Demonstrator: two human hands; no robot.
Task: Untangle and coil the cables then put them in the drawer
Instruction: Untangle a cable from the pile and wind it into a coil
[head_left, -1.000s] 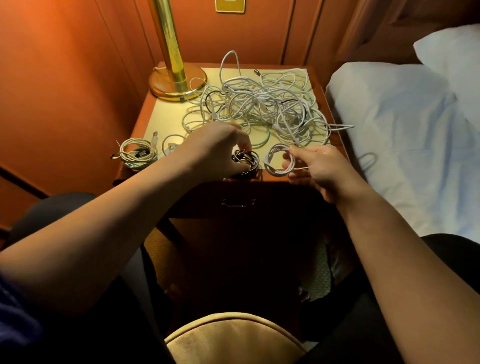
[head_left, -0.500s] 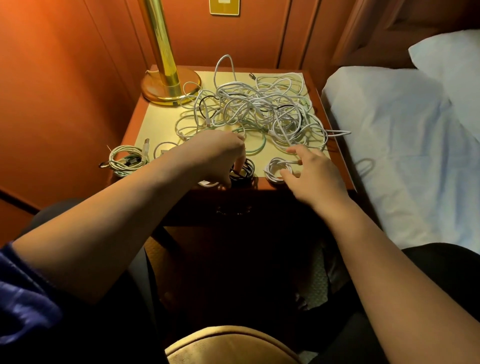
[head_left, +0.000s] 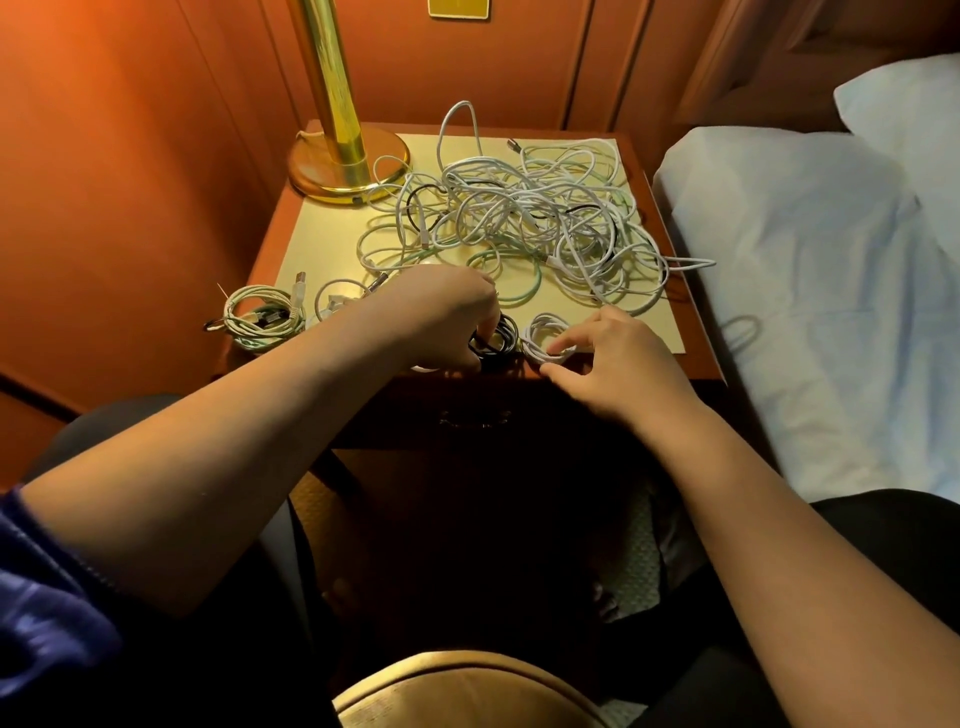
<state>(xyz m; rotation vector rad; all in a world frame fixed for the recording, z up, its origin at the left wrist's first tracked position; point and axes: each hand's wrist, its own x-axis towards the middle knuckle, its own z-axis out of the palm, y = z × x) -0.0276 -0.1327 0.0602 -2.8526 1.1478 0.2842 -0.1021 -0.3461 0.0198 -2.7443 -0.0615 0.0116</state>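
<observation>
Tangled cables (head_left: 524, 218): heaped mid-nightstand (head_left: 322, 228); judged light, limp and springy, best taken at a plug end. Black coil (head_left: 501, 338) at the front edge is pinched by the left hand (head_left: 441, 317); white coil (head_left: 545, 338) beside it is touched by the loosely spread right hand (head_left: 618, 364). Green-white coil (head_left: 262, 317) lies front left. Drawer (head_left: 475, 418) is seen closed below. Brass lamp base (head_left: 348, 166) rear left; bed (head_left: 805, 291) right.

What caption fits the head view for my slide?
Left hand grips a black coil, right hand touches a white coil, tangled cables behind.
</observation>
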